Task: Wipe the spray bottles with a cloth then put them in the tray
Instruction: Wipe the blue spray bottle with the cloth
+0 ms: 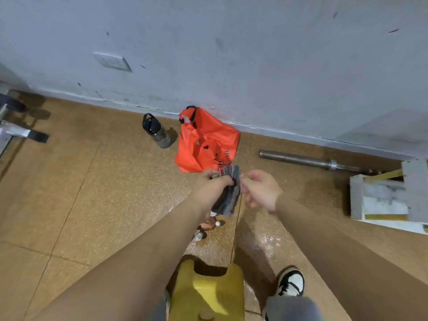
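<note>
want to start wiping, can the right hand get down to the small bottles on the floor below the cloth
Probably yes. The right hand seems only to pinch the cloth, which the left hand grips, and the small bottles lie on open floor just below.

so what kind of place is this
Probably a gym or workout room: a steel barbell lies by the wall, a dark water bottle stands nearby, and the floor looks like speckled rubber tiling.
</note>
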A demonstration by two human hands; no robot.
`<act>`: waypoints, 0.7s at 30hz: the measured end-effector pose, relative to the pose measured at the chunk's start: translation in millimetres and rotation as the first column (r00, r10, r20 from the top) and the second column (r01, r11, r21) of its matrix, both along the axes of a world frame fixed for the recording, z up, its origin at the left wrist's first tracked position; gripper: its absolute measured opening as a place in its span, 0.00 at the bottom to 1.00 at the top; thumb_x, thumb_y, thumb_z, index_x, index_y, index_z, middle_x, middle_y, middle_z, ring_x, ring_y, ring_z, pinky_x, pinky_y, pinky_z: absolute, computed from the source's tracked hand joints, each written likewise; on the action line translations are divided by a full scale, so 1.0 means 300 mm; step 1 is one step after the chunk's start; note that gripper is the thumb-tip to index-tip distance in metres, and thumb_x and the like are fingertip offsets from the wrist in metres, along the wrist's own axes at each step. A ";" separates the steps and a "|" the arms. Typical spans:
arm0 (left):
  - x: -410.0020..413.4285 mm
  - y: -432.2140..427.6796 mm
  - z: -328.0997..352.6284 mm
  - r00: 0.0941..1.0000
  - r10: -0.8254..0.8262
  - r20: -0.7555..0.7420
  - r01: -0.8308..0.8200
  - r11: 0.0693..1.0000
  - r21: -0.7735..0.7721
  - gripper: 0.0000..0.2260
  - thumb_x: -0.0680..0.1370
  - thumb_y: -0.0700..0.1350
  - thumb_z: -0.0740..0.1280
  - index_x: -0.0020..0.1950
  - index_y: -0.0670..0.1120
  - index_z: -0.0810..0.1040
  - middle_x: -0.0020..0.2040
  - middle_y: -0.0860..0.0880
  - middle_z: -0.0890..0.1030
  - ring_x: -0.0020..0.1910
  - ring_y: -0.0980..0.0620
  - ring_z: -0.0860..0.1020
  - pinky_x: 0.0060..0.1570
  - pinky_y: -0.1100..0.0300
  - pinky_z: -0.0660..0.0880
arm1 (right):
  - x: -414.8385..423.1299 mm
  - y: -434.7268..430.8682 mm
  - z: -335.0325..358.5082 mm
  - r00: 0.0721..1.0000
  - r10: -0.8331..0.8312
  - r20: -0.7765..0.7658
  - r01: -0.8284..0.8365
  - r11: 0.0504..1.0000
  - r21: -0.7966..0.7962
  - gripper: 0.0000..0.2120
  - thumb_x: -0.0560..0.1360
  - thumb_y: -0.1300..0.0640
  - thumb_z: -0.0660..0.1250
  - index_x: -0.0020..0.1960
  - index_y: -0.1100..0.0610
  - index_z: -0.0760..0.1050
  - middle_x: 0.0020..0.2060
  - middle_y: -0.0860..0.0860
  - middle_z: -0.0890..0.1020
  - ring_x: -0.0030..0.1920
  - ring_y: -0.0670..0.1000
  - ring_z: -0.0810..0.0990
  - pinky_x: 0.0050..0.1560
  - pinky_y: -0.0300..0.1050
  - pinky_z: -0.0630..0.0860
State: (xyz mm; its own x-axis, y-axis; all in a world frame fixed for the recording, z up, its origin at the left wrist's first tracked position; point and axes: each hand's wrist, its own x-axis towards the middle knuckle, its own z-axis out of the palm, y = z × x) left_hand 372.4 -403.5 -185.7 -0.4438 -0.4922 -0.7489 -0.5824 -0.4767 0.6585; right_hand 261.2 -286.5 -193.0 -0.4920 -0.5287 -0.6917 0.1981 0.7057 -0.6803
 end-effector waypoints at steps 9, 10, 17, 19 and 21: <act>0.295 -0.243 -0.600 0.992 -0.128 0.018 0.129 0.986 -0.102 0.17 0.66 0.57 0.77 0.40 0.51 0.72 0.33 0.51 0.76 0.35 0.50 0.74 0.37 0.56 0.68 | 0.246 -0.262 -0.611 0.976 0.206 -0.073 -0.203 0.978 0.044 0.07 0.80 0.58 0.63 0.51 0.59 0.79 0.40 0.52 0.77 0.42 0.51 0.76 0.45 0.47 0.74; 0.308 -0.250 -0.647 0.984 -0.177 0.022 0.178 0.976 -0.127 0.17 0.63 0.57 0.76 0.39 0.51 0.71 0.33 0.50 0.76 0.35 0.50 0.74 0.38 0.55 0.69 | 0.247 -0.257 -0.654 0.972 0.221 -0.084 -0.217 0.975 0.052 0.06 0.79 0.58 0.64 0.49 0.57 0.79 0.39 0.52 0.77 0.41 0.51 0.76 0.42 0.47 0.73; 0.315 -0.272 -0.931 0.930 -0.364 0.048 0.359 0.878 -0.316 0.14 0.72 0.41 0.73 0.37 0.49 0.67 0.30 0.50 0.71 0.29 0.51 0.70 0.28 0.61 0.65 | 0.279 -0.277 -0.940 0.945 0.295 -0.142 -0.293 0.956 0.037 0.13 0.78 0.58 0.63 0.35 0.49 0.79 0.33 0.52 0.78 0.35 0.51 0.75 0.39 0.48 0.72; 0.320 -0.251 -0.996 0.934 -0.354 0.035 0.344 0.873 -0.345 0.14 0.72 0.40 0.72 0.38 0.49 0.67 0.31 0.50 0.70 0.31 0.51 0.69 0.28 0.61 0.65 | 0.303 -0.270 -0.999 0.949 0.267 -0.169 -0.265 0.964 0.035 0.17 0.78 0.59 0.63 0.32 0.48 0.77 0.33 0.51 0.77 0.35 0.50 0.74 0.39 0.47 0.71; 0.343 -0.232 -1.046 0.942 -0.334 0.039 0.325 0.877 -0.354 0.13 0.73 0.40 0.72 0.39 0.48 0.67 0.33 0.49 0.70 0.33 0.51 0.69 0.30 0.60 0.66 | 0.325 -0.259 -1.050 0.955 0.243 -0.171 -0.237 0.970 0.053 0.16 0.78 0.59 0.63 0.33 0.50 0.76 0.33 0.51 0.77 0.35 0.50 0.73 0.38 0.45 0.68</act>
